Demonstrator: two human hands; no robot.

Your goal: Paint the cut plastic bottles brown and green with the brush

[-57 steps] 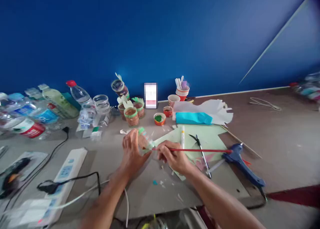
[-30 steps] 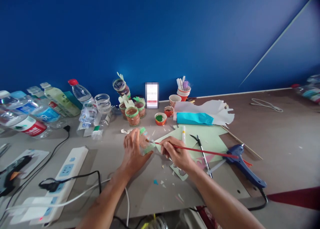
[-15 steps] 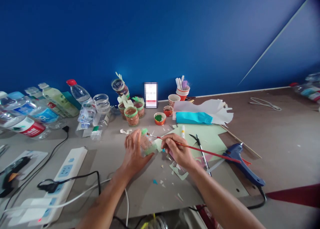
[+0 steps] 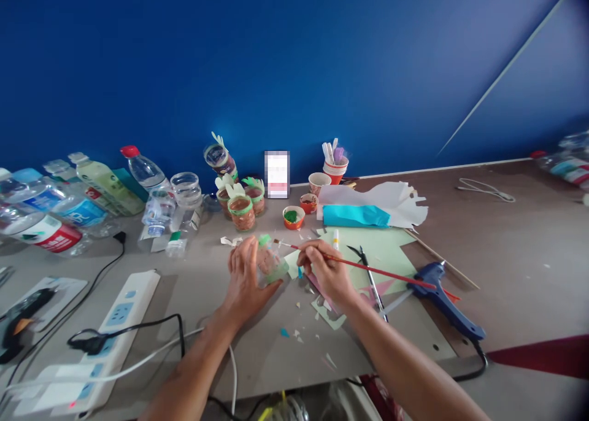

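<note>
My left hand (image 4: 243, 280) is wrapped round a small clear plastic cup (image 4: 269, 262) with green trim and brownish paint, tilted on its side just above the table. My right hand (image 4: 324, 272) pinches a long red-handled paintbrush (image 4: 368, 267). The brush tip sits just right of the cup's upper end, its handle running right toward the blue glue gun (image 4: 448, 307). Light green paper (image 4: 381, 252) lies under and beyond my right hand.
Small orange paint cups (image 4: 293, 217), painted finished cups (image 4: 242, 212), a cup of markers (image 4: 335, 163), turquoise and white paper (image 4: 363, 209), scissors (image 4: 368, 267). Plastic bottles (image 4: 69, 200) crowd the left; a power strip (image 4: 110, 329) and cables lie front left.
The brush tip has lifted off the cup's side and moved up and right of the cup. My right hand has shifted slightly away. My left hand keeps holding the cup.
</note>
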